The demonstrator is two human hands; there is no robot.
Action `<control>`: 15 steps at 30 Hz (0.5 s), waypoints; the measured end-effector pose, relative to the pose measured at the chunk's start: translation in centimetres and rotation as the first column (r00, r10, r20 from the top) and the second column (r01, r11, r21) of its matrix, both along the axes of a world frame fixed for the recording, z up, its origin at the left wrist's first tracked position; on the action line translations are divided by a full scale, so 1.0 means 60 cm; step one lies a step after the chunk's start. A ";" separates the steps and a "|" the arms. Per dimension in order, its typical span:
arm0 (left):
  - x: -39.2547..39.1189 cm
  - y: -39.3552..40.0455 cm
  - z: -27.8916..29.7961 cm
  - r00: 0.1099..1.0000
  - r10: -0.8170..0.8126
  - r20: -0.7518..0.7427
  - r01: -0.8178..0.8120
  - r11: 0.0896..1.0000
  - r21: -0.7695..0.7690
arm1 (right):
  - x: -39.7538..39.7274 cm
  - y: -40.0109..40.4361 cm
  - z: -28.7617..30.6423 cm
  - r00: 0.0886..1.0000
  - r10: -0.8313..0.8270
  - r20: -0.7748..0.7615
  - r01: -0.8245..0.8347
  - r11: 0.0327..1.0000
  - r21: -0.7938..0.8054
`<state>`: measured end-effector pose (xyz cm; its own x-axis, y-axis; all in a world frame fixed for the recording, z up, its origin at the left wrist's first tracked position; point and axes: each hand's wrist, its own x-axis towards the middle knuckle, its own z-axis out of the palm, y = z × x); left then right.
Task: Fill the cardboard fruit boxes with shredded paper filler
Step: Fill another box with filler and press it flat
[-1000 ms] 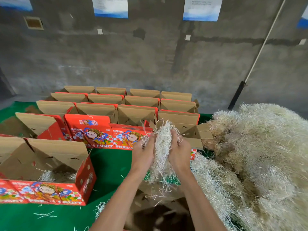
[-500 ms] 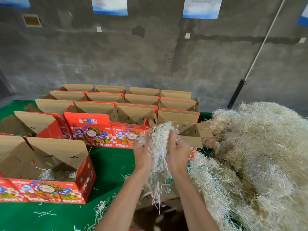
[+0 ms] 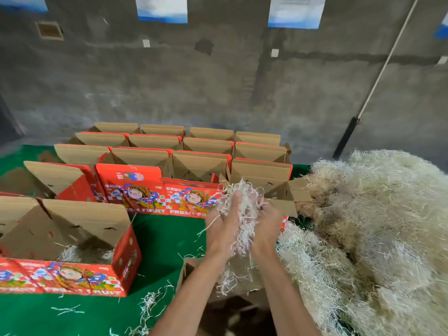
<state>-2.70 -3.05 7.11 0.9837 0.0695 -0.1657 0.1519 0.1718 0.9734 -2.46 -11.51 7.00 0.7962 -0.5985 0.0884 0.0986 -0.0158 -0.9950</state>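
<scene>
Pale shredded paper clump (image 3: 242, 214) above open box (image 3: 191, 270) (blurred).

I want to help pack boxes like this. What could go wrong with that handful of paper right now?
1. The clump of shredded paper is loose between the left hand and right hand; strands hang down and may fall beside the open box below, like the scraps already on the green cloth.
2. The big paper pile lies against the boxes on the right, so bits could slide into one unmeasured.
</scene>
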 end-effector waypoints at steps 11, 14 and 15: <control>0.007 0.057 -0.001 0.996 -0.069 -0.052 0.082 0.944 0.319 | -0.013 -0.023 0.015 0.998 -0.014 0.054 0.020 0.992 -0.123; 0.013 0.087 0.031 0.986 0.079 0.149 -0.095 0.990 0.107 | -0.027 -0.064 0.022 0.991 -0.083 0.105 0.090 0.994 -0.065; 0.008 0.076 0.032 0.988 0.061 0.143 -0.078 0.990 0.114 | -0.030 -0.058 0.026 0.991 -0.067 0.112 0.077 0.993 -0.085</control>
